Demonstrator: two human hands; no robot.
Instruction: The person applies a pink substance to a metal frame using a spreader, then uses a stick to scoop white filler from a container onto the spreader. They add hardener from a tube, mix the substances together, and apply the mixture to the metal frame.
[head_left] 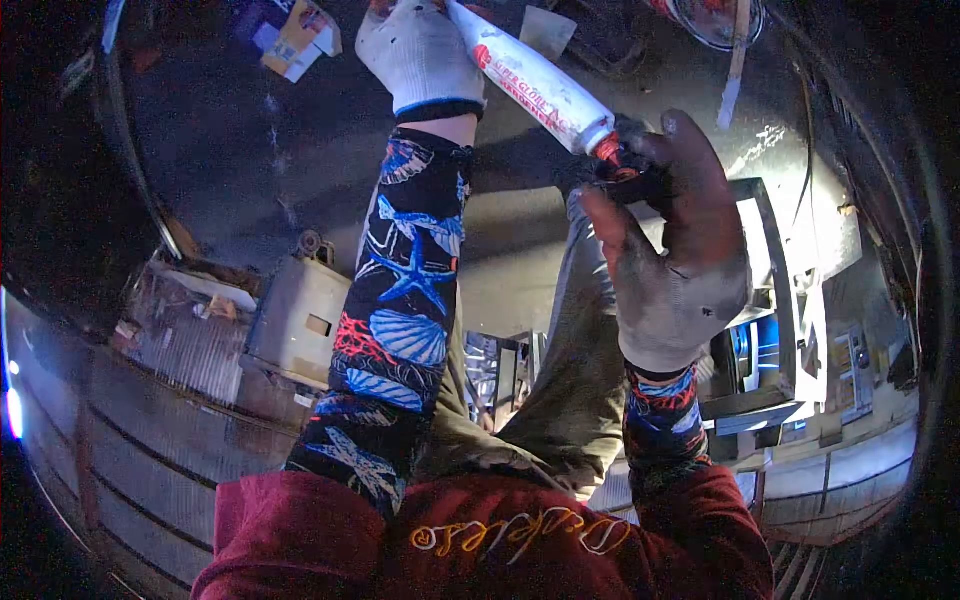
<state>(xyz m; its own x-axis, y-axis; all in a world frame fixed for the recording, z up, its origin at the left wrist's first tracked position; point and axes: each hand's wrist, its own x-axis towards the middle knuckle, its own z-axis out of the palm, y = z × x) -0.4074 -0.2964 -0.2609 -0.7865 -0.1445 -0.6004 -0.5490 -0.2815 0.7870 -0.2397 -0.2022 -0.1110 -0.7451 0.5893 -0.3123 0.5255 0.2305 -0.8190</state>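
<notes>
My left hand (pixel 422 62), in a whitish knit glove, is closed on the upper end of a white tube of hardener (pixel 540 92) with red print. The tube slants down to the right, and its red nozzle (pixel 607 148) points at my right hand (pixel 682 235). That hand wears a soiled glove with dark fingers. Its thumb and fingers curl round a small dark piece (pixel 645 183), right at the nozzle tip; reddish stuff shows there. I cannot tell what this dark piece is.
A torn carton (pixel 300 40) lies at the upper left. At the upper right is a round clear container (pixel 715 20) with a flat strip across it. A pale metal box (pixel 300 312) stands left of my legs, and a bright framed unit (pixel 760 385) stands at the right.
</notes>
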